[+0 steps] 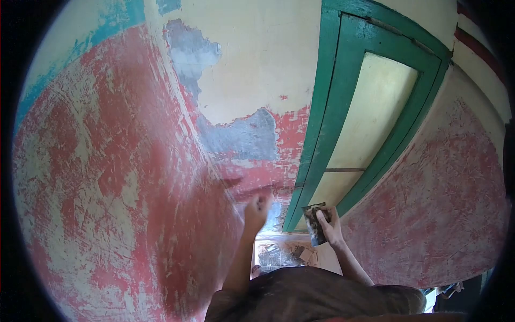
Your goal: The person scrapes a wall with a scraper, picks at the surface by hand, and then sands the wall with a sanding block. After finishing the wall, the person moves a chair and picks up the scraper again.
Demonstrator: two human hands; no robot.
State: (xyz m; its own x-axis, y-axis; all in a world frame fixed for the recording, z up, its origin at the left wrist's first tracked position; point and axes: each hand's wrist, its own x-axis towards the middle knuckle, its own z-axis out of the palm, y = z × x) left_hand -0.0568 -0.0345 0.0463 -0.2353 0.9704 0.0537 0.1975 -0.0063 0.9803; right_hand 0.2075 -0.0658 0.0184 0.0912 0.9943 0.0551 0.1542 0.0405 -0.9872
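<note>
My left hand [256, 210] is raised near the corner where the scraped walls meet, in front of the lower part of the narrow wall [257, 185]. Its fingers are curled closed and slightly blurred; anything inside them is too small to name. In my right hand [331, 228] is a flat, dark rectangular plate [315, 228] smeared with pale material, the thumb pressed on its face. The plate is held tilted before the foot of the green door [346, 115]. Grey patches [238, 137] show on the narrow wall among cream and worn red paint.
A long side wall [107, 177] with scraped red paint runs along the left. Another reddish wall [429, 209] stands on the right beyond the door frame. Scraps and debris [300, 253] lie on the floor below. Assorted items [449, 290] sit at the lower right.
</note>
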